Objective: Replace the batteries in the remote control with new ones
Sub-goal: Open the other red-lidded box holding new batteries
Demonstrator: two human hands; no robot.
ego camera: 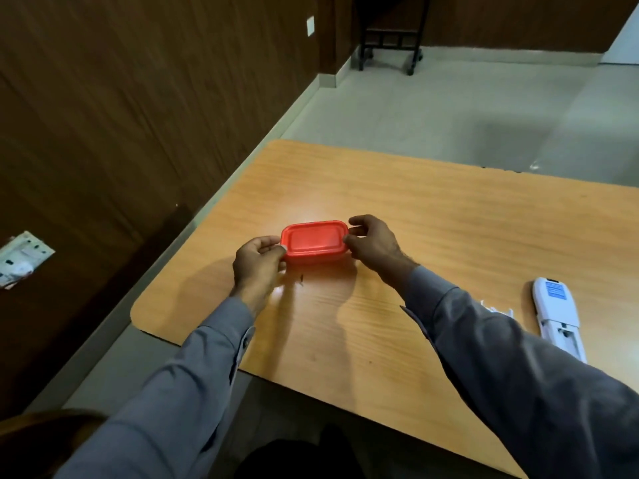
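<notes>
A small red plastic box [314,242] with its lid on rests on the orange wooden table [432,219]. My left hand [257,262] grips its left end with thumb and fingers. My right hand [371,245] pinches its right end. The white remote control [556,316] lies face down at the right of the table, its battery compartment open toward me. A small white piece [499,310] lies beside it, partly hidden by my right sleeve. No batteries are visible.
The table's left edge runs close to a dark wood-panelled wall [138,115] with a white socket plate [20,259]. Grey floor lies beyond the far edge. A black wheeled stand [390,46] is at the back.
</notes>
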